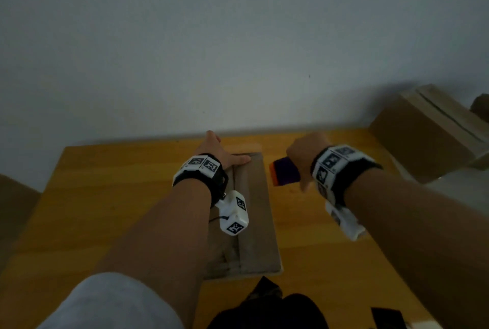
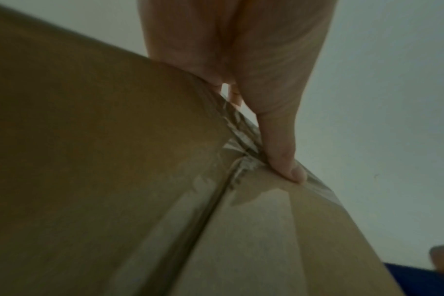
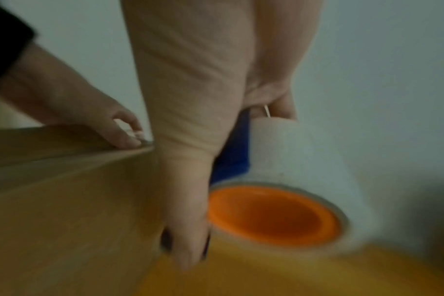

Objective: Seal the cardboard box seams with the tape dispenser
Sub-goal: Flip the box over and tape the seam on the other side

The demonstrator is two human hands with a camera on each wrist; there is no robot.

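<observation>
Pressing down at the far end of a flat brown cardboard box [image 1: 254, 212], the person's left hand [image 1: 219, 154] lies spread on top, fingers straight and reaching over the far edge, thumb laid flat along that edge. The box sits in the centre of the head view on a yellow-orange wooden table [image 1: 105, 196], its long centre seam [image 1: 236, 223] running away from the viewer. In the left wrist view the thumb [image 2: 287, 160] rests on crinkled clear tape [image 2: 243, 130] at the seam's far end; tape already covers the seam there.

The right hand [image 1: 304, 159], right of centre, is clamped around a blue-and-orange handheld tape dispenser [image 1: 284, 171], held just beside the box's right far corner. Whether it touches the box cannot be told. The right wrist view, blurred, shows the fingers curled round the blue body [image 3: 233, 152], with a whitish tape roll [image 3: 299, 160] on an orange core [image 3: 271, 216] at lower centre.

A second brown cardboard box [image 1: 428, 138] stands at the right edge of the head view, well apart. A dark cloth [image 1: 267, 307] lies at the bottom centre.
</observation>
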